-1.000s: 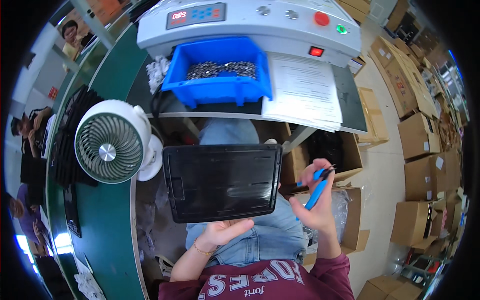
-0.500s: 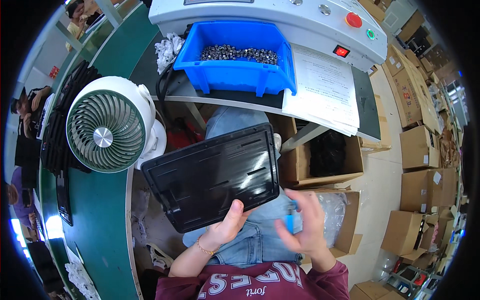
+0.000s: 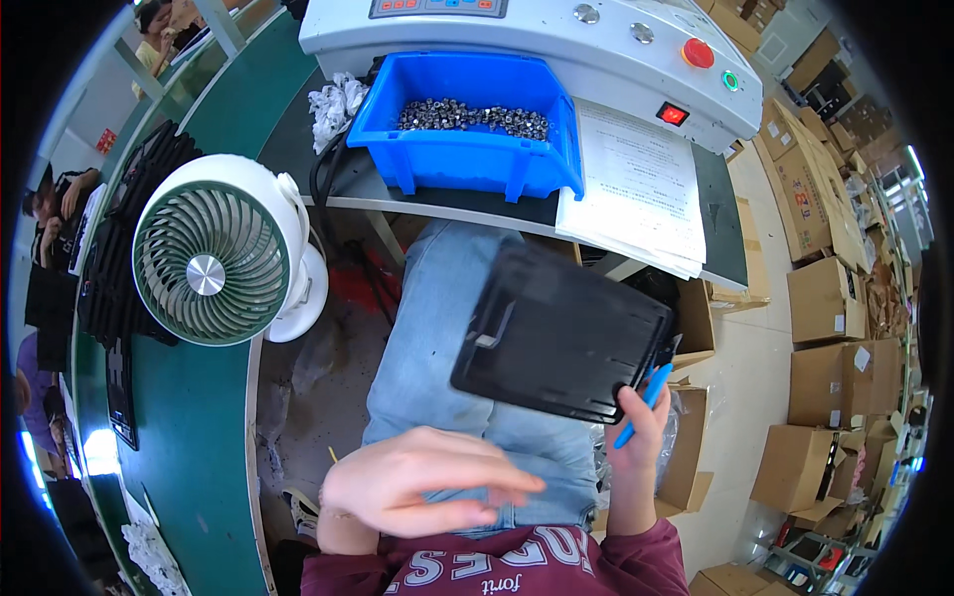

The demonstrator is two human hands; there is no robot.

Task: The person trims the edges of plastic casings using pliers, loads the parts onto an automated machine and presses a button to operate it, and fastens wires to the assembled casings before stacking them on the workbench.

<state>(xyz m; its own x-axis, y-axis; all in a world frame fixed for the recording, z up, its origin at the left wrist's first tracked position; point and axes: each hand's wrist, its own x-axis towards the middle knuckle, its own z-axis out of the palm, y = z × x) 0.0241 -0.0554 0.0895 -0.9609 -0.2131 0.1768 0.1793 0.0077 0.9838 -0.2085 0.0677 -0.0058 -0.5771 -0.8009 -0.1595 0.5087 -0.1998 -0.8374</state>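
1. Head view, right hand (image 3: 639, 422): grip closed on the lower right corner of a black tray (image 3: 561, 333) and on a blue pen (image 3: 643, 392), the pen pinned against the tray's edge.
2. Tray: held tilted above the lap, over the blue jeans (image 3: 437, 328), below the desk's (image 3: 715, 214) front edge; nothing rests on it.
3. Left hand (image 3: 422, 482): open, fingers spread flat and pointing right, holding nothing; it hovers low over the lap, near the tray's lower left edge but apart from it. Slightly blurred.
4. Blue bin (image 3: 467, 124): on the desk just above the tray, part-filled with small grey metal parts (image 3: 472, 116).
5. Paper sheets (image 3: 636, 189): stacked on the desk just right of the bin, overhanging the front edge close above the tray.
6. Grey machine (image 3: 556, 40): behind the bin, with red and green buttons.
7. White fan (image 3: 221, 253): left of the lap, at the edge of a green belt (image 3: 189, 467).
8. Black tray stacks (image 3: 119, 248): on the belt behind the fan.
9. Cardboard boxes (image 3: 830, 298): on the floor to the right; an open box (image 3: 686, 452) stands just beside the right hand.
10. Other people (image 3: 55, 204): at the far left, beyond the belt.
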